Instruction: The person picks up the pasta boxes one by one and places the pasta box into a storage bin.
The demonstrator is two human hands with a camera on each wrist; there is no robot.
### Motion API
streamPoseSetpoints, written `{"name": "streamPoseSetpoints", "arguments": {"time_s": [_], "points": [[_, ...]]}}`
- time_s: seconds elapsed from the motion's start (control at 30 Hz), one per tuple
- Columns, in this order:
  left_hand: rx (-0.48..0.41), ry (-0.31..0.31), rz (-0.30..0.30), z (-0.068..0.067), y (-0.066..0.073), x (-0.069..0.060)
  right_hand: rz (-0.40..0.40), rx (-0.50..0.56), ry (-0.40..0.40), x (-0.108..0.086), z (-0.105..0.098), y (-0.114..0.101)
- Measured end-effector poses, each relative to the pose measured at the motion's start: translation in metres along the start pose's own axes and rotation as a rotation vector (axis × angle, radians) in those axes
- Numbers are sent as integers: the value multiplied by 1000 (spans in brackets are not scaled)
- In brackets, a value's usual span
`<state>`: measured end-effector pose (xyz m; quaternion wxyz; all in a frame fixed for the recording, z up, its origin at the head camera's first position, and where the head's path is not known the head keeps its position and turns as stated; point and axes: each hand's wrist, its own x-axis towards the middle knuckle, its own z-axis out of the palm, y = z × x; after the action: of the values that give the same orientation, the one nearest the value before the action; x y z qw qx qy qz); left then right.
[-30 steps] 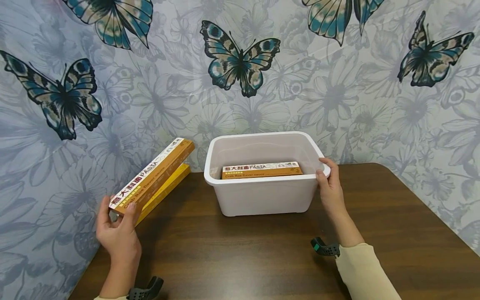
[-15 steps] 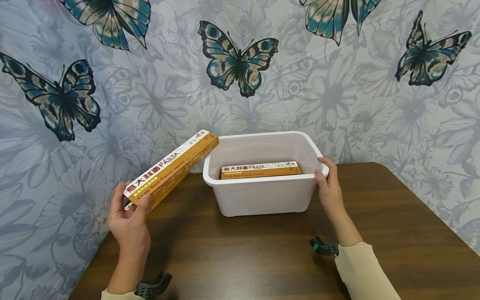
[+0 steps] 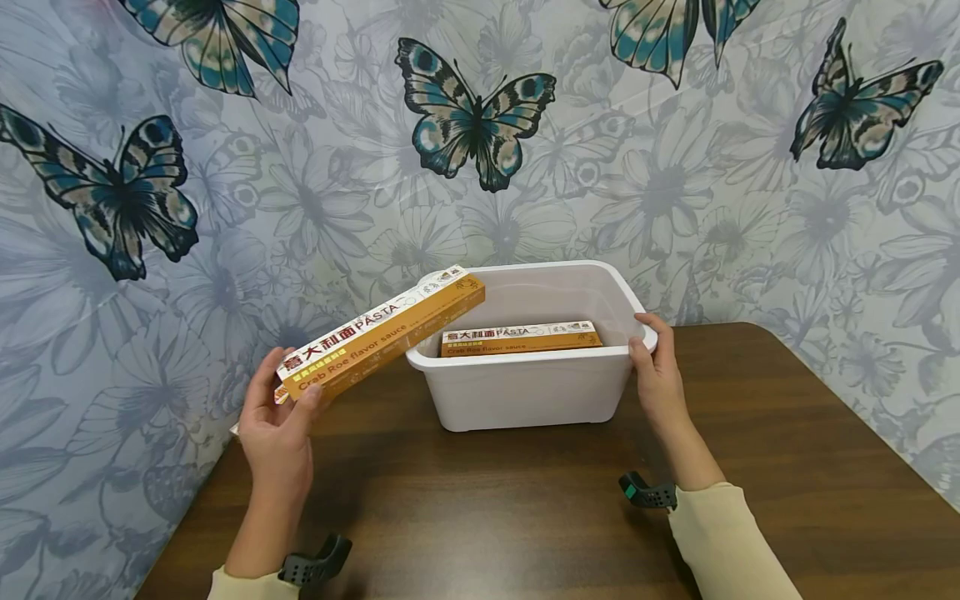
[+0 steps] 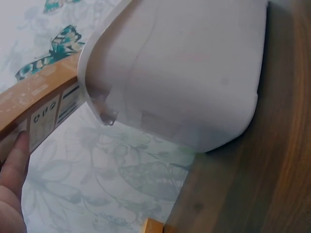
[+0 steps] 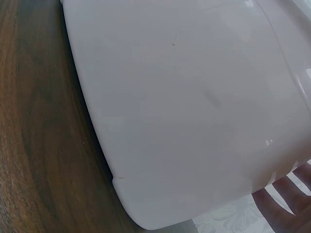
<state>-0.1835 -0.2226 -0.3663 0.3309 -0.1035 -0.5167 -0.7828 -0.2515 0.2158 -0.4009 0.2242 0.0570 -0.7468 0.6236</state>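
In the head view, my left hand (image 3: 277,446) grips the near end of an orange-and-white pasta box (image 3: 382,337) between thumb and fingers. The box is raised and slanted, its far end over the left rim of a white plastic bin (image 3: 525,392). Another pasta box (image 3: 521,340) lies inside the bin, partly hidden by the front wall. My right hand (image 3: 663,387) holds the bin's right rim, thumb toward the front. The left wrist view shows the held box (image 4: 43,92) at the bin's rim; in the right wrist view, fingers (image 5: 277,208) sit along the bin's edge.
The bin stands on a dark wooden table (image 3: 480,517), close to a wall (image 3: 330,208) with butterfly patterns. An orange corner of something (image 4: 153,226), mostly out of frame, shows on the table in the left wrist view.
My left hand has carried the pasta box rightward, from the table's left side to over the bin's left rim, and the box has turned flatter. My right hand stays on the rim.
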Motion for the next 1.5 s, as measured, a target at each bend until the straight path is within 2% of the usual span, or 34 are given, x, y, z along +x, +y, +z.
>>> {"name": "streamPoseSetpoints", "arguments": {"time_s": [0.27, 0.5, 0.67, 0.83, 1.07, 1.3, 1.5], "points": [[-55, -80, -83, 5, -3, 12, -3, -7, 1, 1, 0, 0], [34, -153, -168, 8, -8, 25, 8, -8, 4, -1, -1, 0], [16, -246, -240, 13, -13, 35, 6, -20, 12, -1, -2, 0], [20, -273, -293, 20, -18, 43, 0, -16, 0, -1, -2, -1], [53, -343, -297, 36, -25, 53, -3, -21, 9, -1, -2, -2], [196, -398, -282, 47, -33, 60, -5, -9, -4, -1, -1, -1], [247, -448, -279, 60, -39, 60, -8, -12, -3, 0, -1, -1]]}}
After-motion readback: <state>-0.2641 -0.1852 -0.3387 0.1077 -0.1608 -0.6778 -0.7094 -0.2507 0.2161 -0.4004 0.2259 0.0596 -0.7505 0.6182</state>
